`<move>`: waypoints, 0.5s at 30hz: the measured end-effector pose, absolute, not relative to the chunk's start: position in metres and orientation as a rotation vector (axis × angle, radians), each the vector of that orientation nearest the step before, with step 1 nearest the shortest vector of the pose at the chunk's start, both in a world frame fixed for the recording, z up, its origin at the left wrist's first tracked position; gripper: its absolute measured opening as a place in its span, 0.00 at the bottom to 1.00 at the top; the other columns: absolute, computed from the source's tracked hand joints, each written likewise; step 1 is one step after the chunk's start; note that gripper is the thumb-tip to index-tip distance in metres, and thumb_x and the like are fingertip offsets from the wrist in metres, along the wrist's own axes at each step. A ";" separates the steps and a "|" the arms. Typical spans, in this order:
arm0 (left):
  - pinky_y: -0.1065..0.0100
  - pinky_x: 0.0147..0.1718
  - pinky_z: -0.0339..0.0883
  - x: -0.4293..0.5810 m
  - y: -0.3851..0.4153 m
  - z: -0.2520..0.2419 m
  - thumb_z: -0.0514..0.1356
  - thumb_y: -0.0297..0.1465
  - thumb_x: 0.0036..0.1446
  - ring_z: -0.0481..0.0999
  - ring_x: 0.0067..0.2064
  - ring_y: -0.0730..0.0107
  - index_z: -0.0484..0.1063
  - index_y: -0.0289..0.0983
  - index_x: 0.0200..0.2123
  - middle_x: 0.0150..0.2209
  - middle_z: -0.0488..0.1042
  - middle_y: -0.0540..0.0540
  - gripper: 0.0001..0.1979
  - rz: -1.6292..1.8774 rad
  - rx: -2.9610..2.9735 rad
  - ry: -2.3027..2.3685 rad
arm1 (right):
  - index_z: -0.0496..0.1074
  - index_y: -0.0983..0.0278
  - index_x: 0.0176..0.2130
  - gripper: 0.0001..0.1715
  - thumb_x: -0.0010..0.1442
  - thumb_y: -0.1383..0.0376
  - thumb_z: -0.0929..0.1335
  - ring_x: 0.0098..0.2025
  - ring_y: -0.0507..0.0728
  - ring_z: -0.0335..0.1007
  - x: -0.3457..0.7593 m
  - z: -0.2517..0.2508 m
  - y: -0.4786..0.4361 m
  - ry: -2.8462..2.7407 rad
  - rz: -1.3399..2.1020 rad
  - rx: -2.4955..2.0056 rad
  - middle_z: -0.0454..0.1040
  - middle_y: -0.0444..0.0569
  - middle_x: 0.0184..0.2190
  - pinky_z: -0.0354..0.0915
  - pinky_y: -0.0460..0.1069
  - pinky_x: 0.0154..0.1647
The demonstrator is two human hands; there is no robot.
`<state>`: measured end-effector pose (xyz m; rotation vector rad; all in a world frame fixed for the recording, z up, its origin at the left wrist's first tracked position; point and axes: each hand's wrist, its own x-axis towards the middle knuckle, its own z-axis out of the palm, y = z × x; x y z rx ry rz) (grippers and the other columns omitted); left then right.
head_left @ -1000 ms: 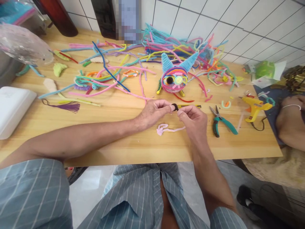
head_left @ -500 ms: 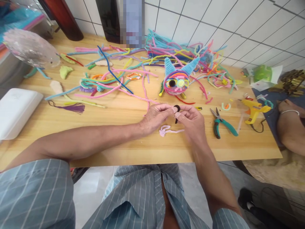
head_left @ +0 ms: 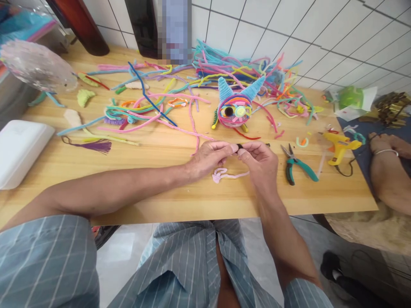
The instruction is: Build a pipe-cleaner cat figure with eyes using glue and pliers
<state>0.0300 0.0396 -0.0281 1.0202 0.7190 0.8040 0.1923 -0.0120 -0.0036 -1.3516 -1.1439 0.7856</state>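
The left hand (head_left: 208,157) & right hand (head_left: 262,161) meet just above the table (head_left: 144,190), near its front edge & a bit right of centre. Both are pinched tight, thumb & forefinger tips closed on a small black piece (head_left: 239,146) held btw. them. The other fingers curl in loosely. How much of the piece sits inside the grips can't be told.

Right under the hands a pale pink pipe cleaner (head_left: 228,175) lies flat on the wood, w/ a loop at its left end. Its right end runs below the right hand. Right of that hand, near but apart, lie teal-handled pliers (head_left: 298,164). Further right a yellow glue gun (head_left: 340,146) sits close to the table's right edge, w/ another person's arm (head_left: 387,175) just past that edge.

Behind the hands stands a striped pipe-cleaner figure (head_left: 233,110) w/ two blue ears. Behind it a tangled heap of pipe cleaners (head_left: 237,64) runs back to the tiled wall. Open wood is a broad bare strip along the front edge, esp. left of the left forearm, out to a white box (head_left: 19,149) at the left edge. A purple tassel (head_left: 94,146) lies at the strip's back margin.
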 end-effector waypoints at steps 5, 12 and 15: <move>0.74 0.23 0.59 0.026 0.053 -0.016 0.78 0.44 0.49 0.67 0.23 0.79 0.80 0.34 0.29 0.22 0.74 0.51 0.19 0.668 0.990 0.688 | 0.80 0.58 0.34 0.08 0.52 0.64 0.79 0.33 0.55 0.82 0.200 -0.003 -0.010 -1.136 0.879 -1.393 0.84 0.42 0.30 0.78 0.52 0.40; 0.74 0.22 0.63 0.020 0.074 -0.002 0.74 0.29 0.52 0.72 0.23 0.78 0.83 0.33 0.30 0.27 0.82 0.48 0.06 0.495 1.128 0.717 | 0.81 0.59 0.35 0.09 0.52 0.61 0.79 0.32 0.55 0.79 0.209 -0.002 -0.010 -1.296 0.857 -1.441 0.84 0.43 0.29 0.74 0.52 0.38; 0.74 0.22 0.60 0.021 0.070 -0.002 0.72 0.30 0.53 0.68 0.22 0.79 0.83 0.34 0.29 0.21 0.75 0.51 0.05 0.569 1.197 0.765 | 0.80 0.58 0.34 0.04 0.57 0.61 0.77 0.31 0.54 0.74 0.205 0.001 -0.014 -1.403 0.563 -1.540 0.82 0.43 0.30 0.70 0.52 0.35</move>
